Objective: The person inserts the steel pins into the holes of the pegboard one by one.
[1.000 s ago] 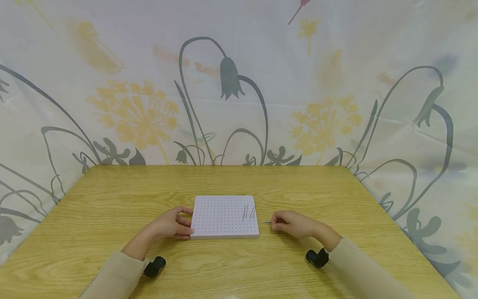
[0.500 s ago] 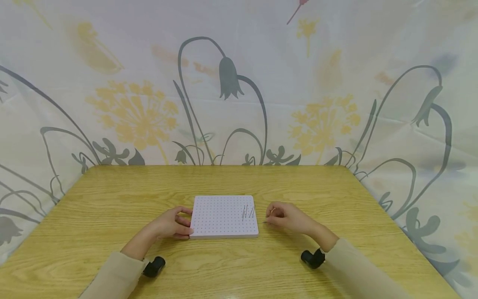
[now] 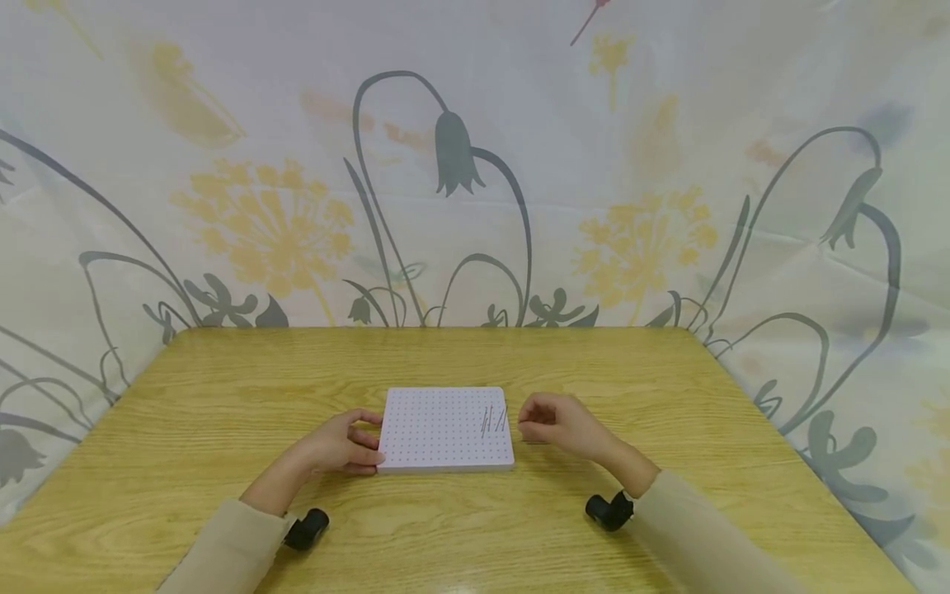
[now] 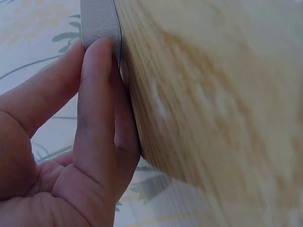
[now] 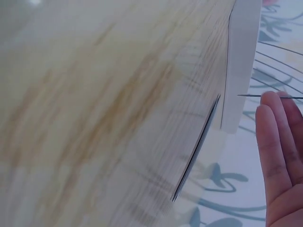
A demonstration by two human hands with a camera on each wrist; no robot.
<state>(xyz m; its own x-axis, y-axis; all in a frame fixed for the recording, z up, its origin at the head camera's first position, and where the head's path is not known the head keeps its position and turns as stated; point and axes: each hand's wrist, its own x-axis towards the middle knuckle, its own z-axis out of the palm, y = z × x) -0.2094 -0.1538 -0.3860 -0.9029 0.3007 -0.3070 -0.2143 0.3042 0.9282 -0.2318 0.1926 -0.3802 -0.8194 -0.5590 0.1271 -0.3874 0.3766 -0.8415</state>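
A white board with a grid of small holes (image 3: 438, 433) lies on the wooden table. My left hand (image 3: 345, 445) grips its near left corner, thumb and fingers on the edge, as the left wrist view shows too. Several thin metal needles (image 3: 486, 421) stand leaning in holes near the board's right side. Just right of the board, my right hand (image 3: 567, 425) pinches one thin needle (image 5: 248, 96) between thumb and fingertips. In the right wrist view that needle points across the side of the board (image 5: 240, 66).
A small bundle of needles (image 5: 196, 146) lies on the table (image 3: 445, 536) below my right hand. Black wrist cameras, left (image 3: 307, 530) and right (image 3: 610, 511), sit under the sleeves. A flower-patterned curtain (image 3: 475, 231) hangs behind the table's far edge.
My right hand has lifted from the needles on the table and moved a little left and away from me, toward the board. The left hand and board have stayed put.
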